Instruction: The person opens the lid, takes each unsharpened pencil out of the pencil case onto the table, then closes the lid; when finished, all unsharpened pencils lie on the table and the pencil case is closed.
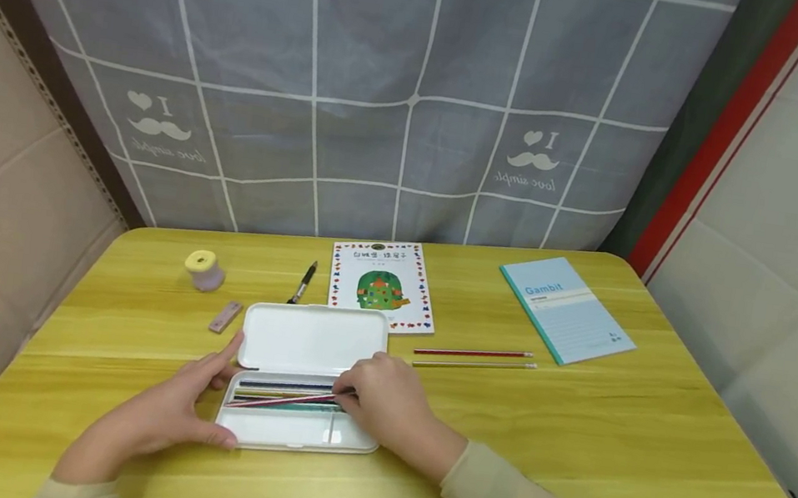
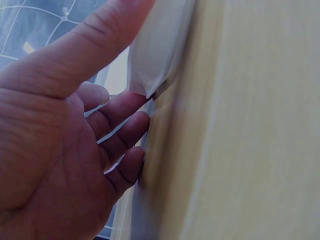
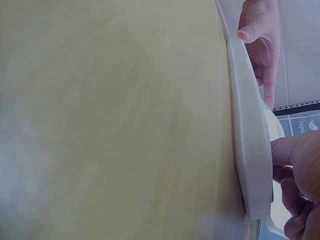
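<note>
A white pencil case (image 1: 315,339) lies with its lid raised on the table, several pencils in its lower tray. My left hand (image 1: 170,404) rests at the case's left side, thumb on the near corner and straight forefinger by the lid. In the left wrist view, its other fingers (image 2: 131,120) bend loosely beside the case. My right hand (image 1: 383,398) reaches over the right end of the tray and pinches a reddish pencil (image 1: 276,401), which slants across the others. In the right wrist view, the case wall (image 3: 250,135) partly hides the right fingertips.
Two pencils, one red (image 1: 472,353) and one gold (image 1: 474,365), lie right of the case. Behind are a picture book (image 1: 382,285) and a black pen (image 1: 304,283). An eraser (image 1: 225,317) and yellow-lidded container (image 1: 204,270) stand left; a blue notebook (image 1: 566,311) lies right.
</note>
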{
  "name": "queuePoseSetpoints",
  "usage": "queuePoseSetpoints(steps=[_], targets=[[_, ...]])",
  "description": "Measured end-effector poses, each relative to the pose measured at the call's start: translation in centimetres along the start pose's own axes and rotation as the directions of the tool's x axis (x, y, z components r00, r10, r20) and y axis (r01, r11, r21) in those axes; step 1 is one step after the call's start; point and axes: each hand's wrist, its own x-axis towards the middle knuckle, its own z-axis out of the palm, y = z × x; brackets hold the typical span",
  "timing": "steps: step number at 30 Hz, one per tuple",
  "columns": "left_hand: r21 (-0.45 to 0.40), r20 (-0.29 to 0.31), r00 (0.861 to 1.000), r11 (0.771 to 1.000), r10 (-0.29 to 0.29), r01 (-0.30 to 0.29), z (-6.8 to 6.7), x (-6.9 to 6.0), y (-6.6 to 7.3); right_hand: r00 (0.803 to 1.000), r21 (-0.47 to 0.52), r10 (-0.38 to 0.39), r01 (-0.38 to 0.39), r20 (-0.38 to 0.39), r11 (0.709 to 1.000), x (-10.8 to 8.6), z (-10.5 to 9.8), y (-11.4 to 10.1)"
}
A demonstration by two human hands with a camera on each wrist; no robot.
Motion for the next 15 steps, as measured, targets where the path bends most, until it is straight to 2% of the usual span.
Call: queuePoseSetpoints(steps=[5,10,15], targets=[[-0.011,0.006,1.0,1.0,-0.008,0.008,0.0,0.0,0.2,1.0,0.065,0.004,-0.002,-0.029,0.998,-0.4,-0.5,0.6],[-0.024,0.013,1.0,1.0,-0.016,0.016,0.0,0.0,0.3,0.993,0.098,-0.011,0.022,-0.121,0.995,-0.9,-1.1,1.9],[-0.02,0.007,1.0,1.0,-0.021,0.021,0.0,-0.1,0.3,0.981,0.135,0.022,0.005,-0.193,0.991,-1.5,-2.0,3.5]])
